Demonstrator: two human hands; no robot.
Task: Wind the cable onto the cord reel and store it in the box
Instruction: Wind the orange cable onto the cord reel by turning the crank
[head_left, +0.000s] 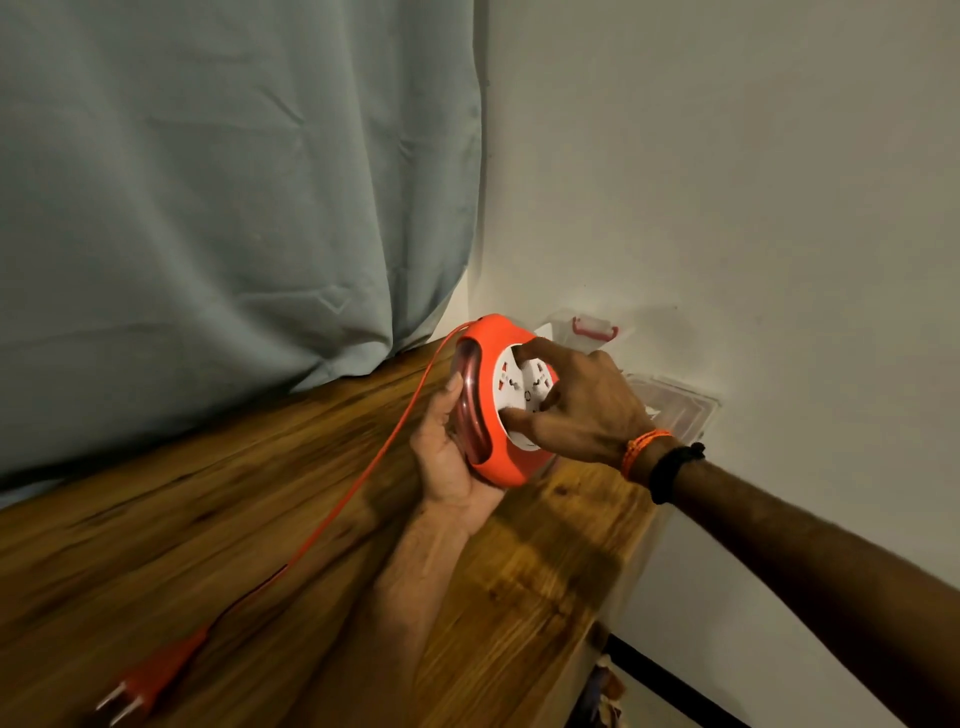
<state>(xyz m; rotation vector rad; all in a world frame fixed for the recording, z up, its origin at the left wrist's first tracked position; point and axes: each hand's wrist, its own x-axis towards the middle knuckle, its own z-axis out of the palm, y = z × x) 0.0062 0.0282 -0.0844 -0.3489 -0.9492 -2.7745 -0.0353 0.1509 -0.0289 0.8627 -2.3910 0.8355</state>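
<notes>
My left hand (445, 457) holds an orange cord reel (488, 358) from below, tilted up above the wooden table. Coils of cable show through its clear side window. My right hand (582, 405) rests its fingers on the reel's white socket face (511, 387). The orange cable (384, 447) leaves the reel's top, runs down to the left across the table and ends in an orange plug (150, 680) near the bottom left. Behind the reel, against the wall, stands a clear plastic box (675, 405) with a red latch (595, 328), partly hidden by my right hand.
The wooden table (234, 519) fills the lower left, and its right edge drops off near the white wall. A grey-blue curtain (234, 182) hangs behind the table. A dark strip and some clutter lie on the floor at the lower right.
</notes>
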